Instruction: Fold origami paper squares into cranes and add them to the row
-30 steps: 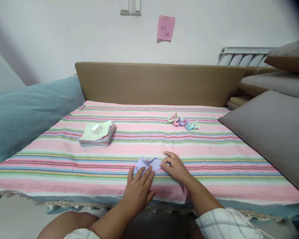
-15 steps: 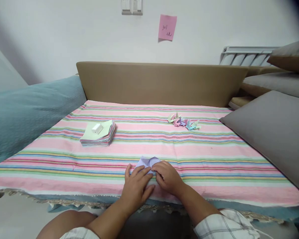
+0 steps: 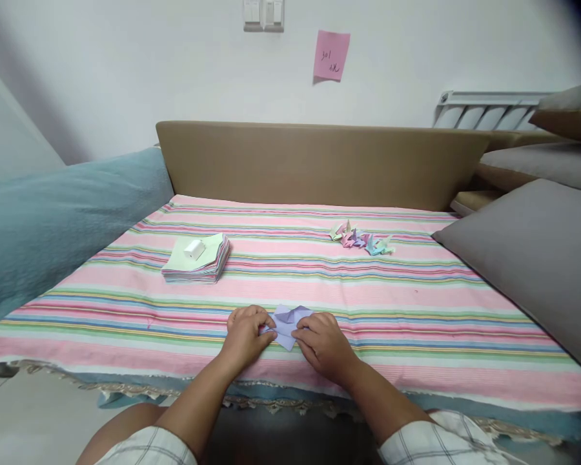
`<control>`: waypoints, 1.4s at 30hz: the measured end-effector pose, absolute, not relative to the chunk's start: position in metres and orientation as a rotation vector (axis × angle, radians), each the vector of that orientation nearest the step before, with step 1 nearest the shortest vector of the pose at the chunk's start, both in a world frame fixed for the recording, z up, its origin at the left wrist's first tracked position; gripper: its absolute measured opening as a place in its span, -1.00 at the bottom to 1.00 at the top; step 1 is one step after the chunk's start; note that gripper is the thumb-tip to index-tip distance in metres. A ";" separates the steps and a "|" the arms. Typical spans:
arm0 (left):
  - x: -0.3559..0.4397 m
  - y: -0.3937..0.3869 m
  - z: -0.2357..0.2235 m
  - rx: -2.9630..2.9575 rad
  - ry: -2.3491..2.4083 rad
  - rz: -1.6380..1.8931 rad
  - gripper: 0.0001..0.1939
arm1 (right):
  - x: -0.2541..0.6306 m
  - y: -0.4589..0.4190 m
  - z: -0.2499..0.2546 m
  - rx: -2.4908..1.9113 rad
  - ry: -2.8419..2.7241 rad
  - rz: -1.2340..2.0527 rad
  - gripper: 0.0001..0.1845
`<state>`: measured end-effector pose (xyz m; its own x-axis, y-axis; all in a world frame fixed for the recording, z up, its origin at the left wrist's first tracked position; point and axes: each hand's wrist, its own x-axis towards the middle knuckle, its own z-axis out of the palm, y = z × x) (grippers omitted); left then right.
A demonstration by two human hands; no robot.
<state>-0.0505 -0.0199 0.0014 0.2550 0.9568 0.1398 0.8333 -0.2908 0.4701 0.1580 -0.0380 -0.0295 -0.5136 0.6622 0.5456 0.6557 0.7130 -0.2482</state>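
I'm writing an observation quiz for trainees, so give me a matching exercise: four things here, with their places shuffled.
1. Purple sheet
2. White block
3. Folded paper figures
4. Pink note

A. on the wall
B. between left hand and right hand
C. atop the paper stack
D. on the striped cloth, beyond the right hand

Pairs: 1-B, 2-C, 3-D, 4-A

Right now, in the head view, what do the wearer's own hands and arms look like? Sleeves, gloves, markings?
Left hand and right hand: bare, no gloves or rings visible. Forearms uncovered; no watch, cables or markings seen. Left sleeve and right sleeve: white, loose, with a thin dark check.
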 end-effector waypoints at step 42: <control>-0.057 -0.018 0.006 2.432 1.639 0.578 -0.72 | 0.146 -0.041 -0.039 -1.072 -2.320 -0.176 -0.69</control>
<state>-0.0566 -0.0181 0.0065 0.3281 0.9163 0.2296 0.8576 -0.3908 0.3343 0.1463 -0.0411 -0.0386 -0.5148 0.6585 0.5490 0.7337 0.6696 -0.1154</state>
